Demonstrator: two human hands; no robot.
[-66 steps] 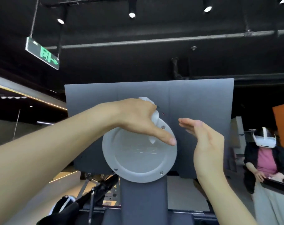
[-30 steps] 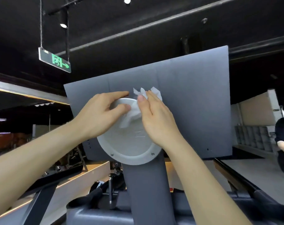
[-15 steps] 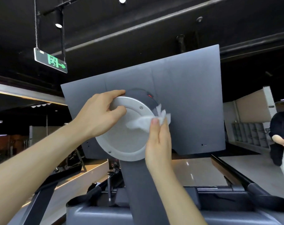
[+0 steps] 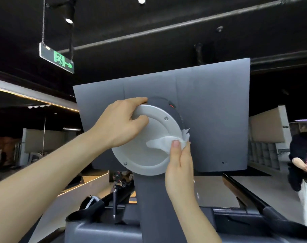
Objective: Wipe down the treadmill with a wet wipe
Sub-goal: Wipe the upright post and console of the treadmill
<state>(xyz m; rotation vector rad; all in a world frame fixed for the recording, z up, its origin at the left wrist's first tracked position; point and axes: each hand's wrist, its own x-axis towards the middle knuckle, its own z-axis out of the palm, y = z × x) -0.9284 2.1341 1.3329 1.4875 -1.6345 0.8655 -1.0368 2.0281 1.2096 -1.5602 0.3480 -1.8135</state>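
Dark gym ceiling with pipes and spotlights fills the upper view, a green exit sign hanging at left. Largest in the foreground is the treadmill: the grey back of its screen panel stands tilted on a thick grey column, above the console base. At the joint sits a round pale-grey mount cover, fixed with small screws.

At far right another person in a white headset stands well apart.

The left hand grips the cover's upper left rim, fingers curled over the edge and thumb pressed on its face, probably to steady the screen against the wiping pressure. The right hand reaches up from below and pinches the wet wipe between thumb and fingers at the cover's right rim. The wipe lies crumpled, part trailing across the cover's face and part sticking up past the edge, so I judge the rim is the part being cleaned, with the wide panel likely still to do.
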